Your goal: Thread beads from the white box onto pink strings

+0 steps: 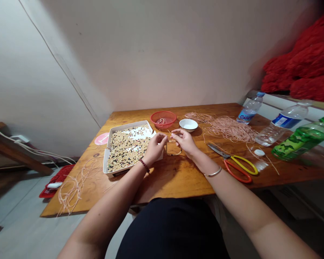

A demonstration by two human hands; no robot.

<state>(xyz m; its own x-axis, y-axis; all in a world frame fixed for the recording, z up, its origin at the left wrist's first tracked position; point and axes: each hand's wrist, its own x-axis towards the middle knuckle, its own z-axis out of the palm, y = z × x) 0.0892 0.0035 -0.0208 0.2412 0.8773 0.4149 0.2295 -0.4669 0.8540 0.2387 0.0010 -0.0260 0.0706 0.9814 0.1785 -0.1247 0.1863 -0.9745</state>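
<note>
My left hand (155, 146) is closed in a pinch at one end of a small beaded string (174, 154), just right of the bead box. My right hand (185, 142) pinches the string's other side, its thumb and index finger together. The beaded string hangs in a loop between the two hands, above the wooden table. A white box (106, 163) full of cream, black and a few coloured beads lies beside my left hand. Behind the hands are a red mesh basket (163, 124) with a strand inside and a white bowl (188, 125).
Scissors (229, 158) with yellow and red handles lie right of my right hand. Pink cord (229, 127) is heaped behind them, with more cord (72, 187) at the left edge. Three bottles, one green (302, 140), stand or lean at the right beside a white cap (259, 153).
</note>
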